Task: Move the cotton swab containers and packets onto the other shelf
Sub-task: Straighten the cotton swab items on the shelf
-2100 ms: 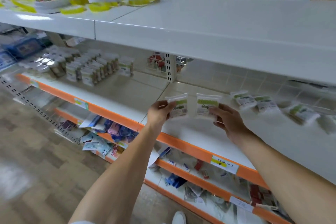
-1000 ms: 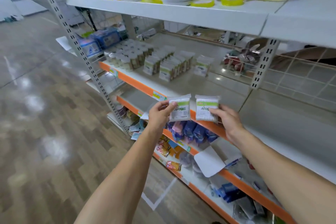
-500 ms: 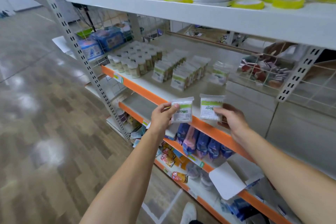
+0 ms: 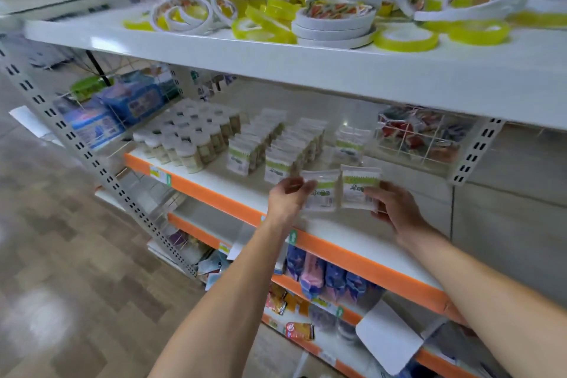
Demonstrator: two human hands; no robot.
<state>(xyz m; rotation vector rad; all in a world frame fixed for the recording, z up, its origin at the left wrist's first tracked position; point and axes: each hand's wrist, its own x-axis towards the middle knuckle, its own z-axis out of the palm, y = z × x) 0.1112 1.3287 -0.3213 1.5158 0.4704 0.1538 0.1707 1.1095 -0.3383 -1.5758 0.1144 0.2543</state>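
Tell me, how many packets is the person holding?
2: one packet pinched in the left hand, another packet in the right hand, side by side above the orange-edged shelf.

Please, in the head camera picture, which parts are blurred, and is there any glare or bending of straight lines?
Head view: the floor at left is smeared and carries pale glare patches; the cotton swab jars and the packet rows look soft, print unreadable; the top shelf edge slants, wide-angle distortion likely.

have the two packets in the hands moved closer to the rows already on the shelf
Yes. Both held packets now sit over the orange-edged shelf, right beside the packet rows, nearer than before.
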